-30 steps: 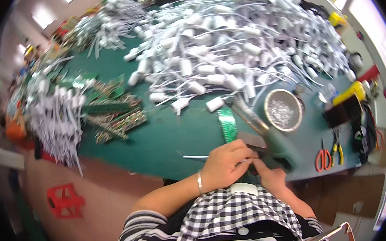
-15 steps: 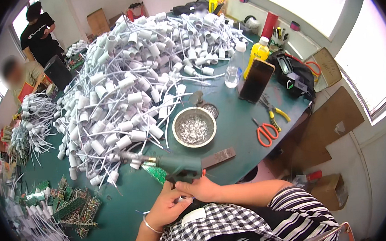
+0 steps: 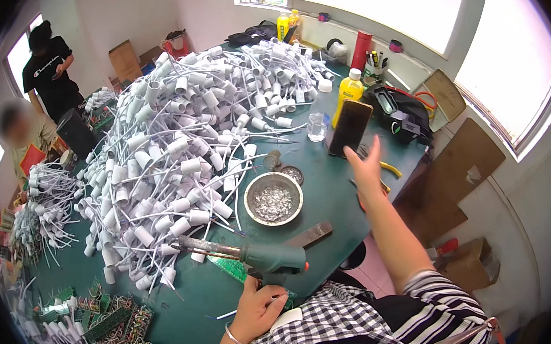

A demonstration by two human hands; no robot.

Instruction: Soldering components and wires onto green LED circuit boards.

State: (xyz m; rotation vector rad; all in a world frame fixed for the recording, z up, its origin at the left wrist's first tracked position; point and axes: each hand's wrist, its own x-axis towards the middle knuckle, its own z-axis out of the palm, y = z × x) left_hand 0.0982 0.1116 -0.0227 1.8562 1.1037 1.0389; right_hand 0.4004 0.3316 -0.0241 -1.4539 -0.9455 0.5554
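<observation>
My left hand (image 3: 260, 309) is closed at the table's front edge, just below a green gun-shaped heating tool (image 3: 272, 257). What its curled fingers hold is hidden; a short white wire (image 3: 225, 315) sticks out beside it. The tool has a long metal barrel pointing left, over a green circuit board (image 3: 230, 267). Stretched forward to the right, my right hand (image 3: 367, 168) has its fingers apart and nothing in it. It is close to the upright phone (image 3: 351, 127) and partly covers the pliers (image 3: 390, 169) and scissors (image 3: 362, 199).
A huge heap of white wired sockets (image 3: 176, 147) fills the table's middle. A bowl of silvery bits (image 3: 272, 199) stands before me, near a dark flat bar (image 3: 311, 235). Circuit boards (image 3: 116, 320) lie left; bottles (image 3: 348, 95) and a black bag (image 3: 400, 113) stand right. Two people are far left.
My right hand has left the spot beside my left hand and reached forward and right, its fingers spreading. The left hand has stayed low, near the green tool. The view has shifted slightly.
</observation>
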